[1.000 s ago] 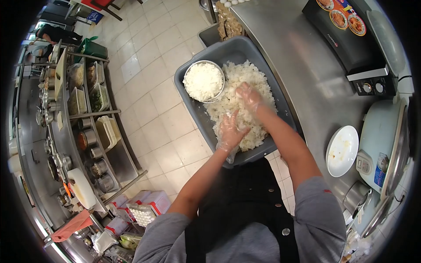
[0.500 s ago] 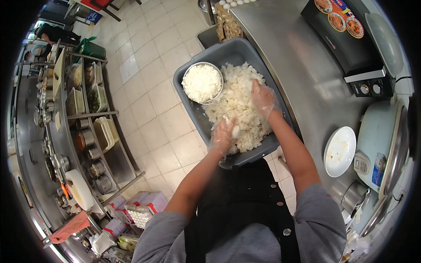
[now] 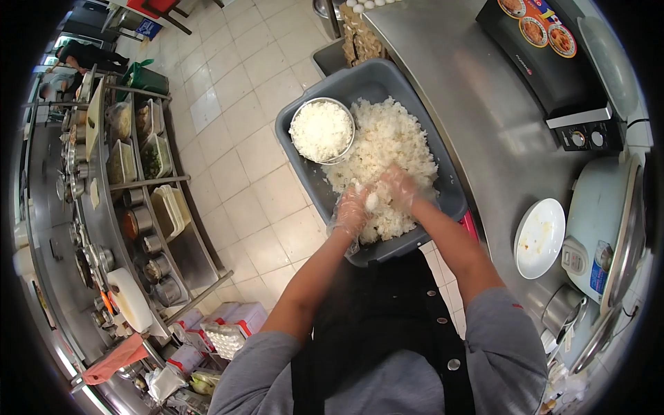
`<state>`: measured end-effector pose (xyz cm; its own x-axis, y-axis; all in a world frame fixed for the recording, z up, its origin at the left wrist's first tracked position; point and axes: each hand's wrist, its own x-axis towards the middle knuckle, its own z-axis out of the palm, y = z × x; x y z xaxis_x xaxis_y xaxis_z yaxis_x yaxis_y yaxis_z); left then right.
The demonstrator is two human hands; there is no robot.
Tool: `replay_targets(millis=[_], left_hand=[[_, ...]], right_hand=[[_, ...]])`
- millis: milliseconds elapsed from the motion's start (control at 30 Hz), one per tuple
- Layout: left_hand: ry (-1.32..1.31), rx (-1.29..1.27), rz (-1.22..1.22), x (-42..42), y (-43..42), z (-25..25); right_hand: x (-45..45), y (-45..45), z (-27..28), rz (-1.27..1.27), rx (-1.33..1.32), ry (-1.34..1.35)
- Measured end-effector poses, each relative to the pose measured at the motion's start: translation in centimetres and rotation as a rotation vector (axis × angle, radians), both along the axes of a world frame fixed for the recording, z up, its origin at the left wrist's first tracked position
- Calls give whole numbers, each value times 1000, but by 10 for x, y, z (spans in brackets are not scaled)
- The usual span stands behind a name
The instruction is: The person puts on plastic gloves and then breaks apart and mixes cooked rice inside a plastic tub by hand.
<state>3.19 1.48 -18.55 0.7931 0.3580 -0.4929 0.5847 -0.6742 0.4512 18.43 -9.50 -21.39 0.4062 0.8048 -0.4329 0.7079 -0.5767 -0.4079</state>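
A grey plastic tub (image 3: 291,150) holds a large heap of loose cooked white rice (image 3: 393,131). Inside it, at the far left, a round metal bowl (image 3: 353,140) is filled with more white rice. My left hand (image 3: 352,209), in a clear plastic glove, is at the near left of the heap, fingers curled around a white clump of rice. My right hand (image 3: 401,188), also gloved, lies in the heap just right of the left one. Motion blurs its fingers, so their grip is unclear.
The steel counter (image 3: 456,83) on the right bears a black microwave (image 3: 532,69), a white plate (image 3: 539,238) and a pale blue rice cooker (image 3: 588,228). Egg trays (image 3: 361,41) stand beyond the tub. Shelves with food containers (image 3: 155,155) line the left; another person (image 3: 90,55) is far back.
My right hand has moved from the far right of the heap toward me and leftward, close to my left hand. The left hand stays at nearly the same spot.
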Motion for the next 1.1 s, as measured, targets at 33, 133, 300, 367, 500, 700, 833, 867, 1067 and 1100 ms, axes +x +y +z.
replay_targets(millis=[33,133,300,367,500,700,833,867,1067,1100], left_hand=[[6,-11,17,-1,1,2],[-37,-66,81,-2,-2,17],[-329,-27,22,-11,-11,30],[-190,119,-110,-8,-15,29],[-243,186,-200,-7,-12,11],[-115,169,-163,3,-4,-8],[-48,89,-162,12,1,-6],[-43,65,-150,13,2,-13],[49,-107,65,45,19,14],[49,-107,60,49,20,10]], right_hand=[[8,6,-3,-38,29,78],[25,11,-8,-203,181,346],[45,33,55,-490,278,581],[49,42,59,-509,405,246],[62,60,80,-562,400,107],[89,72,75,-531,260,134],[86,78,35,-391,311,111],[85,79,19,-474,435,81],[89,66,18,-537,605,86],[88,60,36,-541,605,85]])
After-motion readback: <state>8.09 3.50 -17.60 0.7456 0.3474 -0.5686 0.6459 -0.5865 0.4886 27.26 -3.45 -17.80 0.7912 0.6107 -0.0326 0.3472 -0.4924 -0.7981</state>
